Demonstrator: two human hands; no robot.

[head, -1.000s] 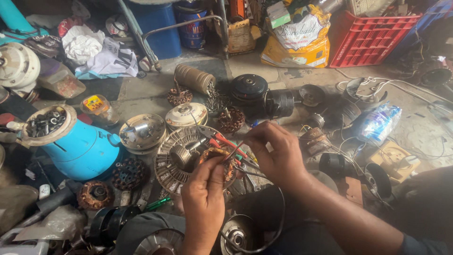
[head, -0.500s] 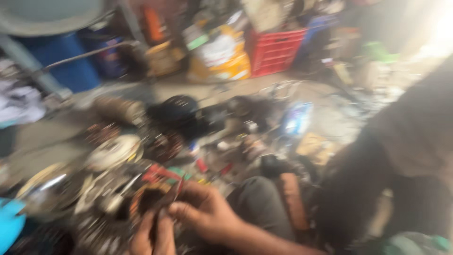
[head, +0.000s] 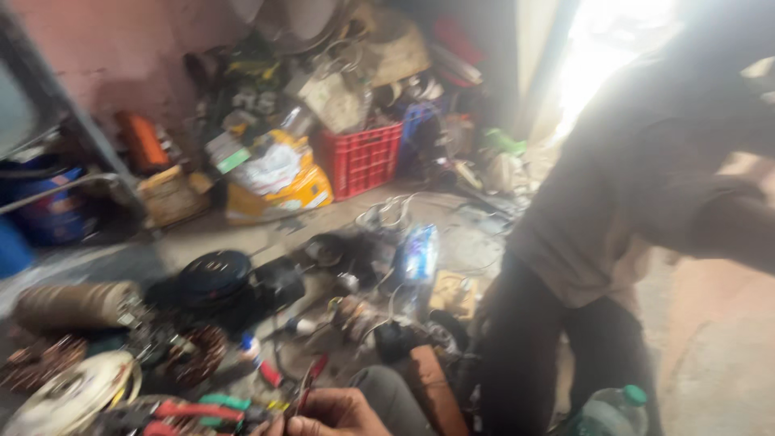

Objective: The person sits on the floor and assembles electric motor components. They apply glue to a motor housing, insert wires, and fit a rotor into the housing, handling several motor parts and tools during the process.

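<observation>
Head camera has swung up and to the right since a second ago: the fan motor I had under both hands is out of frame, and the floor clutter now fills the view with another person (head: 638,210) standing at three o'clock. Only one hand (head: 331,413), my right I think, shows at six o'clock, curled closed around thin red-handled pliers (head: 305,386); my left hand is out of view. So the work sits below the frame edge while my look has drifted off it. At nine o'clock lies a ribbed, dusty tan cylinder (head: 77,305); a round black coil (head: 214,274) sits just right of it. At twelve o'clock a red plastic crate (head: 363,160) with a lattice wall stands beside a crumpled yellow sack (head: 278,182). A clear bottle with a green cap (head: 613,412) is at five o'clock.
</observation>
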